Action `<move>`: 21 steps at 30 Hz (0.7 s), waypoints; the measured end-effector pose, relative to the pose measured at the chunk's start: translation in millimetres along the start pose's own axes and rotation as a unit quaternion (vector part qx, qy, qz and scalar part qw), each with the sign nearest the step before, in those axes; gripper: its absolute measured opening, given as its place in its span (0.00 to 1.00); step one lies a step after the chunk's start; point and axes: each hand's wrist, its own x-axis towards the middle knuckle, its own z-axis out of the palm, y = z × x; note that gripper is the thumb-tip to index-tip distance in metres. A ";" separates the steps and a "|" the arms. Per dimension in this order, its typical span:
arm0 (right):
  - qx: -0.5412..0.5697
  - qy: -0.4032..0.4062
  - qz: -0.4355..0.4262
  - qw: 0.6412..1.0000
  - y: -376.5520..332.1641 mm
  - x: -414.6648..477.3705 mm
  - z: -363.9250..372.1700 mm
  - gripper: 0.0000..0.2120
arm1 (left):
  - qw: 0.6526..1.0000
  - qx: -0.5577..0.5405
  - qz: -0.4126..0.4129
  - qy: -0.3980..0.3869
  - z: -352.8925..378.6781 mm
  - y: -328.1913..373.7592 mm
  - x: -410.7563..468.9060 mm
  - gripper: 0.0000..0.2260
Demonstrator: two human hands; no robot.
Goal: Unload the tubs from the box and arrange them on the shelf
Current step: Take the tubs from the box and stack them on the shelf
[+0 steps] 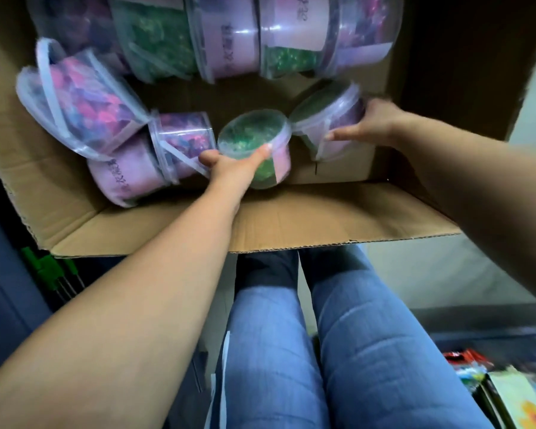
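two round clear plastic tubs with green glittering filling are in the person's hands, both inside the brown cardboard box (322, 218), near its front wall. the left hand (229, 170) grips the middle green tub (251, 139), which is tilted close to the centre of the box floor. the thumb presses on its left side and the other fingers are curled over the lid edge. the right hand (376, 120) holds the right green tub (322, 116), which lies on its side in the right part of the box, with its lid turned toward the centre. the fingers are wrapped on its wall, and one finger is stretched out near the thin white handle. the two tubs are touching or almost touching, i cannot tell which.

at the left side of the box lie the pink tubs (84, 97), of the same clear plastic but with pink and purple filling, tipped over and leaning one on another. along the far wall of the box stands a row of tubs (229, 38), green and pink, packed close together.

in front of the box, below its open front flap, are the person's legs in blue jeans (369, 335). at the front left corner of the box, lower down, are green plastic pieces (48, 269) on thin rods, blurred. in front of the box at the far right are colourful packets (508, 394), too blurred to read.
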 end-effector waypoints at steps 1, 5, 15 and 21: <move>0.010 -0.025 -0.004 1.000 -1.3 0.9 0.6 0.38 | 1.000 0.001 -0.006 -0.002 3.7 -2.3 2.6 0.36; 0.147 -0.049 -0.040 0.987 1.2 6.6 24.4 0.27 | 0.998 0.038 -0.006 -0.045 25.8 -8.4 -0.9 0.52; 0.240 0.008 0.032 0.970 5.4 -11.1 21.6 0.50 | 0.984 -0.155 0.006 0.094 41.4 3.7 -3.5 0.44; 0.230 -0.020 -0.059 0.971 -2.4 -70.8 -11.8 0.30 | 0.955 -0.295 0.013 -0.037 2.1 -6.6 -69.4 0.51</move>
